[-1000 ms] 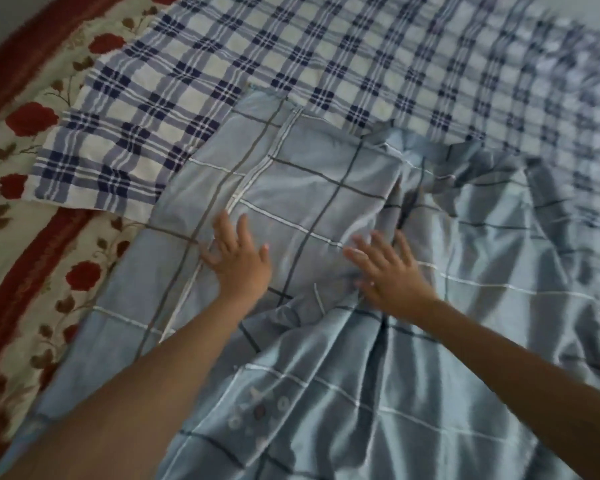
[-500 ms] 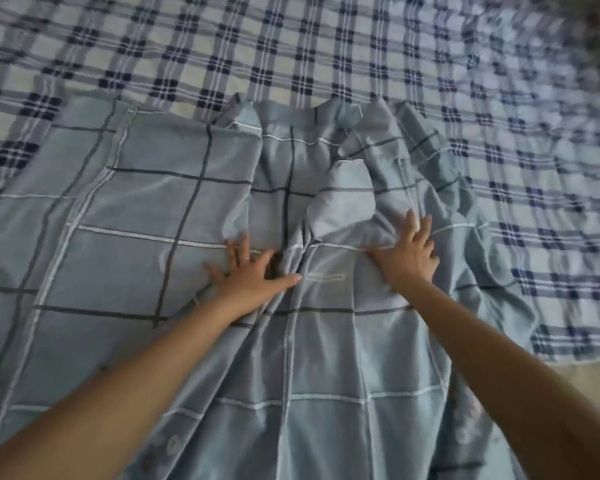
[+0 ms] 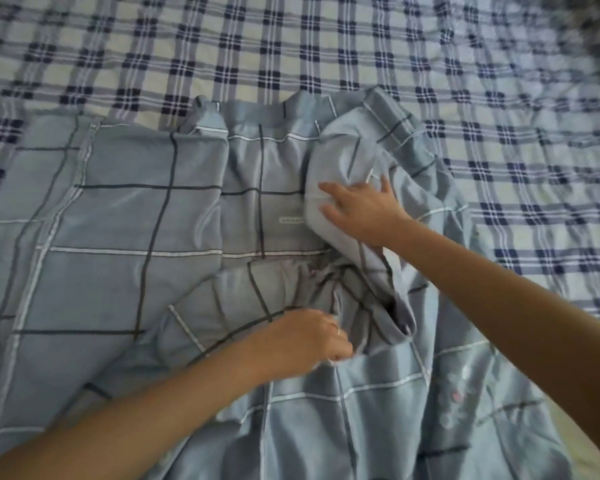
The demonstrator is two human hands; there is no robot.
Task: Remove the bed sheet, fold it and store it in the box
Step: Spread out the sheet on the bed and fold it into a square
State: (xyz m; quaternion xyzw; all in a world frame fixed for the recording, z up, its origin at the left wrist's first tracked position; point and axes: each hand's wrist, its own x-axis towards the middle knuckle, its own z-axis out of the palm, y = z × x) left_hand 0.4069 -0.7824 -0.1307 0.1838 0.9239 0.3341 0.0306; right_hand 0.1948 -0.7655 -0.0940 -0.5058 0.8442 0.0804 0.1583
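— Plaid bedding (image 3: pixel 291 46) is showing from nine o'clock round to three, with the grey-blue bed sheet (image 3: pixel 111 220) lying on it across the near half. What are the hands doing?

— Left hand (image 3: pixel 305 341) is gripping a gathered bunch of the sheet at about six o'clock, fingers curled tight round the cloth. Right hand (image 3: pixel 360 209), toward one o'clock from it, is pressing down with fingers spread on a pale turned-over flap (image 3: pixel 329 161).

— And outward from there?

— Between the hands the cloth is puckering into deep creases. Toward nine o'clock the sheet is lying fairly smooth; toward three and five it is rumpling.

— So a fold is being squared up?

— I'm reading it so. To do it well, I'd be pinning the flap with the flat hand while drawing the bunch toward six o'clock until the creases are running out, then sweeping the palm toward three. Pulling too hard is risking dragging the flap askew. The box isn't showing anywhere, so storing is looking a long way off.
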